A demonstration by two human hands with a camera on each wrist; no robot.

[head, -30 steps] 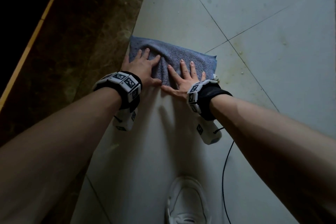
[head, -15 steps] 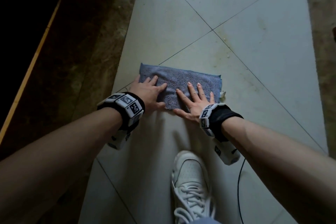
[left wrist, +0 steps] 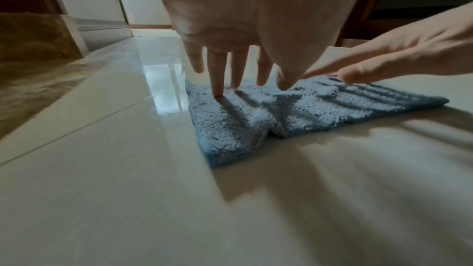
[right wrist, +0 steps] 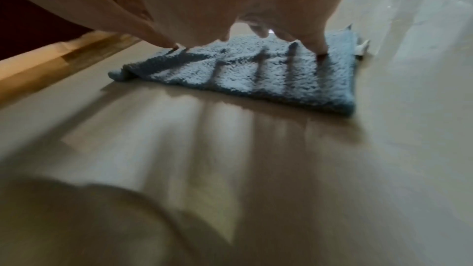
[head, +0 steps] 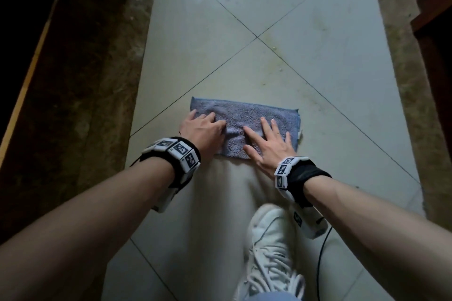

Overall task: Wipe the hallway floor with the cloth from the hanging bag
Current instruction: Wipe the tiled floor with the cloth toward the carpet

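Both hands have dragged the blue cloth (head: 244, 127) nearer along the hallway floor (head: 330, 80), toward the white shoe (head: 271, 247). Left hand (head: 203, 129) and right hand (head: 269, 146) press it with flat, spread fingers, gripping nothing; the wiping stroke continues.

Both grips (head: 204, 131) (head: 267, 148) flat, fingers spread

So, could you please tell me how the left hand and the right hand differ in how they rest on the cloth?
The left hand sits at the left end of the cloth with fingers close together; the right hand sits towards the right end with fingers spread wide. The right hand's thumb points inward towards the left hand. Both press the cloth onto the floor with straight fingers.
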